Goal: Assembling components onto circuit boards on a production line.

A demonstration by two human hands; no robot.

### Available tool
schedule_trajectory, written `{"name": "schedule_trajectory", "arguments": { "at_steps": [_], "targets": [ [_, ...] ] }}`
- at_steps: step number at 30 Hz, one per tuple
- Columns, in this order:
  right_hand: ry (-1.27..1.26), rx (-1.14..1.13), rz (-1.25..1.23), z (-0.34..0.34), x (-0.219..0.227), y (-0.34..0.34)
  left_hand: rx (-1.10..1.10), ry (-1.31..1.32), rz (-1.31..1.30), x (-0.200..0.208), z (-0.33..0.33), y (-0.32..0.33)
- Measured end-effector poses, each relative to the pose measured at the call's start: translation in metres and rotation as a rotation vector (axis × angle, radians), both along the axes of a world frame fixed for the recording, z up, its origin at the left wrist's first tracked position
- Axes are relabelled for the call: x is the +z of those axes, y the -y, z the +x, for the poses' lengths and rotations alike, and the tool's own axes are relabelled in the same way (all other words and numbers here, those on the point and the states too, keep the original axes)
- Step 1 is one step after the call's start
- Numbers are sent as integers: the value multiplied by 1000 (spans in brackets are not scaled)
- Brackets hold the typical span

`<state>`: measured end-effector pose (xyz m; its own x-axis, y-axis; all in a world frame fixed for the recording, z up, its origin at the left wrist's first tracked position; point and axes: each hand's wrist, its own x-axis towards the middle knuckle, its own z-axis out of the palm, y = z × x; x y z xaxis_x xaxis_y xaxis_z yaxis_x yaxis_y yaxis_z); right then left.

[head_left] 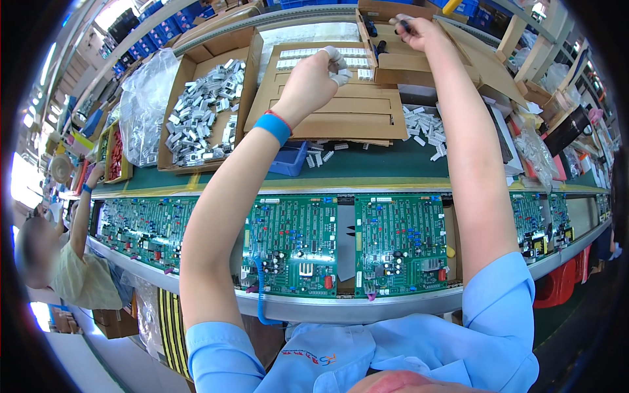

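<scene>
My left hand (313,80), with white finger covers and a blue wrist strap (273,128), is over a flat cardboard sheet (327,108). Its fingers are curled together; what they hold, if anything, is hidden. White rectangular parts (298,59) stand in rows along the sheet's far end, beside the fingers. Farther right, my right hand (419,36) reaches over an open cardboard box (419,64) and pinches a small dark part (404,25). More black parts (381,47) lie in that box. Below my arms are green circuit boards (291,245), (401,245) fitted with components.
A cardboard box of silver metal parts (206,108) stands left, beside clear plastic bags (151,108). Loose white parts (426,128) lie right of the sheet, and a blue bin (288,159) sits under its edge. Another person (85,275) works at far left.
</scene>
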<state>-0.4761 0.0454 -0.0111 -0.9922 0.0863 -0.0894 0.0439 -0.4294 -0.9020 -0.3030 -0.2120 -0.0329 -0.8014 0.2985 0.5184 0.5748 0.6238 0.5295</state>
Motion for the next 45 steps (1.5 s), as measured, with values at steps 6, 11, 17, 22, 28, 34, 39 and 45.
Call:
{"name": "schedule_trajectory", "arguments": {
  "at_steps": [6,11,17,22,28,34,39,45],
  "targets": [
    [-71,262,-489,17,4,-62,-18,363,63,21,56,2],
    [-8,422,-179,149,0,-39,-115,378,91,16,106,3],
    [60,411,155,313,12,-40,-238,434,59,20,165,-11],
    [130,467,87,371,-14,-44,-231,508,87,12,203,-13],
    [47,612,544,424,-57,-32,-185,587,-11,-15,235,-16],
    [-10,691,930,455,-65,-3,-222,489,-11,-41,249,-9],
    [-393,542,1306,467,-87,8,-192,565,-42,-42,251,-7],
    [-676,376,1564,472,-99,15,-184,552,-63,-48,248,-2]
  ]
}}
